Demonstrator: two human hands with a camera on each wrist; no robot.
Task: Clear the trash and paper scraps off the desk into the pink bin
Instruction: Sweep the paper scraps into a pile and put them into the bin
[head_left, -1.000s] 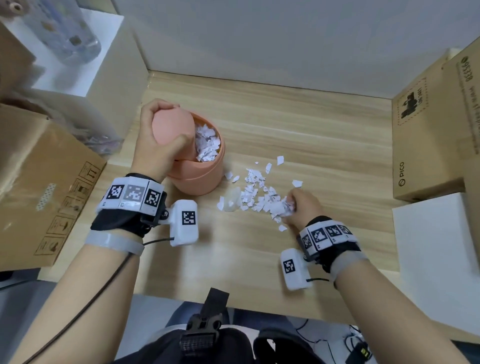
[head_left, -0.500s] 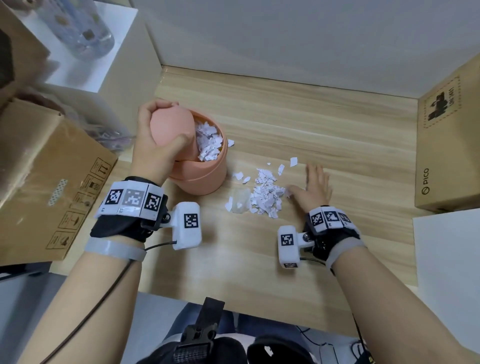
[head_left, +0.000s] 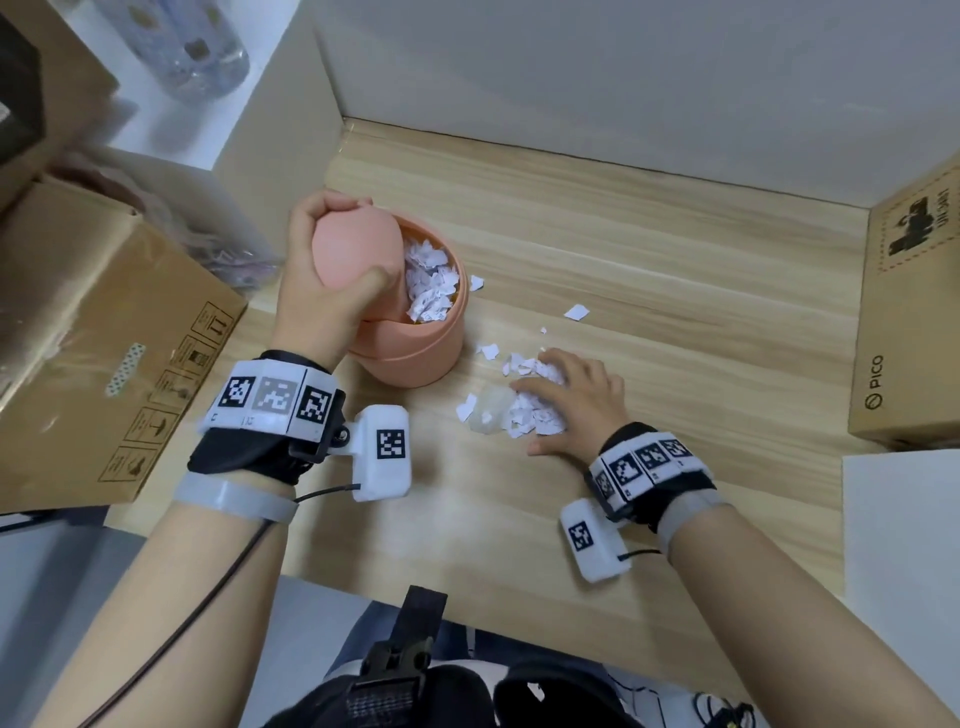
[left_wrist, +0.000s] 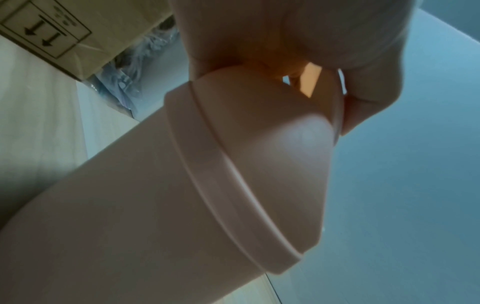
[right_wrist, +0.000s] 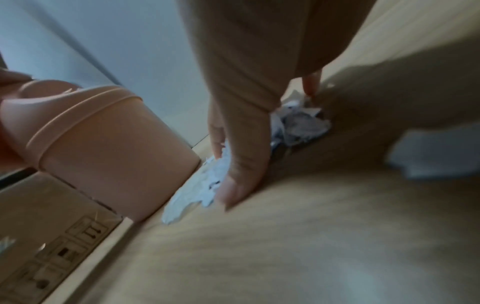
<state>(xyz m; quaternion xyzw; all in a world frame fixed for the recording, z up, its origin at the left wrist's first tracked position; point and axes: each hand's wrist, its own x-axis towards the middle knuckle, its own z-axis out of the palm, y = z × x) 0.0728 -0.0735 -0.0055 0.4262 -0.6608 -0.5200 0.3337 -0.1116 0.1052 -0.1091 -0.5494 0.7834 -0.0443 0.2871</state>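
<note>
The pink bin (head_left: 415, 358) stands at the left of the wooden desk (head_left: 675, 260), with white scraps (head_left: 428, 286) piled inside. My left hand (head_left: 357, 238) grips its swing lid (head_left: 343, 265) and holds it tipped open; the left wrist view shows the bin (left_wrist: 130, 205) and that lid (left_wrist: 285, 144) from below. To the right of the bin, my right hand (head_left: 527, 418) lies over the pile of paper scraps (head_left: 519, 366), fingers spread and touching it. A crumpled clear plastic piece (head_left: 488, 415) lies at the pile's left edge. In the right wrist view, scraps (right_wrist: 301, 123) show under the palm.
Loose scraps (head_left: 576, 312) lie farther back, one (head_left: 476, 283) by the bin's rim. A cardboard box (head_left: 104, 338) and a plastic bag (head_left: 218, 244) stand to the left. At the right are a PICO box (head_left: 909, 312) and a white box (head_left: 904, 545).
My right hand let go of a pinch of scraps, opened flat to the right of the pile, then slid left onto it. The left hand has kept the lid open.
</note>
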